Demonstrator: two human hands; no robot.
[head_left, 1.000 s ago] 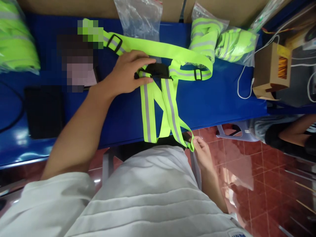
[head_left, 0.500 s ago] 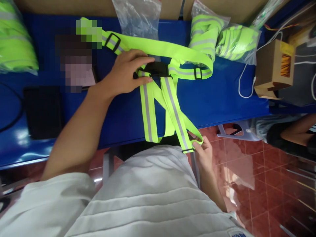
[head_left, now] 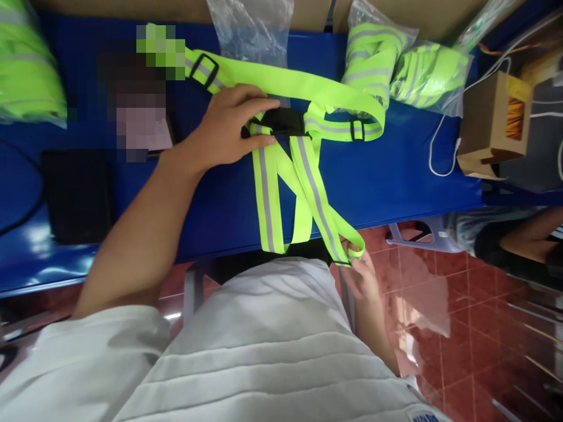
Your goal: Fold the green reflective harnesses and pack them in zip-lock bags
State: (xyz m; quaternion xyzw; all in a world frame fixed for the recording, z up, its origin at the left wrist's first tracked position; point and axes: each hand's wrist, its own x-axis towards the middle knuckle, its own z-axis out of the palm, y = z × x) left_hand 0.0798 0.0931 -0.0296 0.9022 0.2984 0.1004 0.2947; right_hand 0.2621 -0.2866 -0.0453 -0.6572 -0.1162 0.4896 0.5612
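Note:
A neon-yellow reflective harness (head_left: 310, 179) with grey stripes lies spread across the table's front edge. My left hand (head_left: 237, 126) grips it beside the black centre piece (head_left: 285, 121), thumb over a strap and forefinger above; the other fingertips are partly hidden. Off the table's edge, my right hand (head_left: 363, 275) is closed on a looped strap end by a black slider (head_left: 342, 263). The harness's waist belt (head_left: 281, 79) stretches along the far side, with a black buckle (head_left: 204, 70) at left and another slider (head_left: 357, 130) at right.
Bagged harnesses (head_left: 373, 64) lie at the back right, another bag (head_left: 30, 70) at far left. A clear plastic bag (head_left: 250, 29) is behind the belt. On the blue table (head_left: 378, 181) stand a cardboard box (head_left: 495, 123) and white cable. A seated person (head_left: 505, 234) is at right.
My right hand has shifted the strap end and its slider slightly right and up, and the strap loop has turned. My left hand keeps its place on the harness. The view has moved slightly.

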